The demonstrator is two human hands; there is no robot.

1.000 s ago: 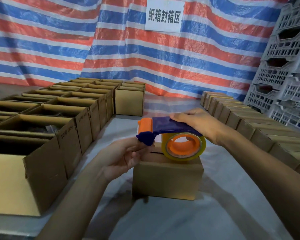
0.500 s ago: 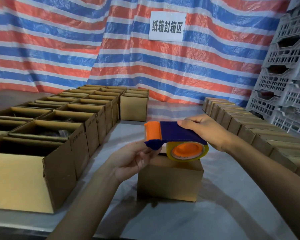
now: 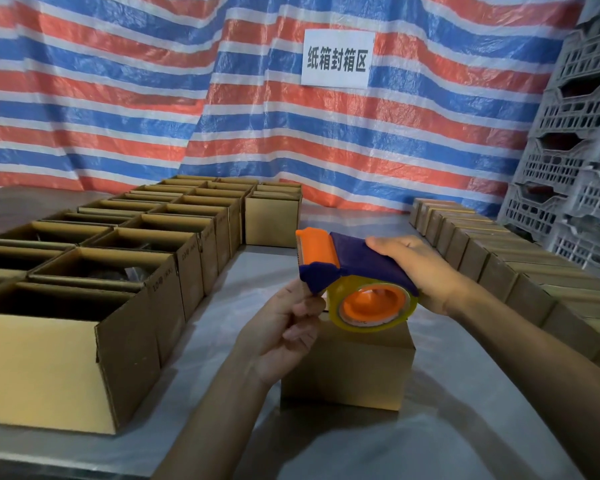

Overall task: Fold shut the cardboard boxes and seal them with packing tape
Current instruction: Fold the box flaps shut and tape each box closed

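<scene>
A small closed cardboard box (image 3: 350, 372) stands on the table in front of me. Just above its top my right hand (image 3: 418, 271) grips a blue and orange tape dispenser (image 3: 347, 265) that carries a roll of clear packing tape (image 3: 371, 306). My left hand (image 3: 288, 327) is at the dispenser's front end, its thumb and fingers pinched just under the blue nose. Whether it holds the tape's loose end I cannot tell, since the clear tape does not show there.
Rows of open-topped cardboard boxes (image 3: 125, 271) fill the left side of the grey table (image 3: 465, 427). A line of closed boxes (image 3: 499, 265) runs along the right. White plastic crates (image 3: 575, 161) are stacked at the far right, a striped tarp hangs behind.
The dispenser has lifted slightly off the box top and tilted, its nose higher. My left hand has risen with it and closed in under the nose. My head has lifted.
</scene>
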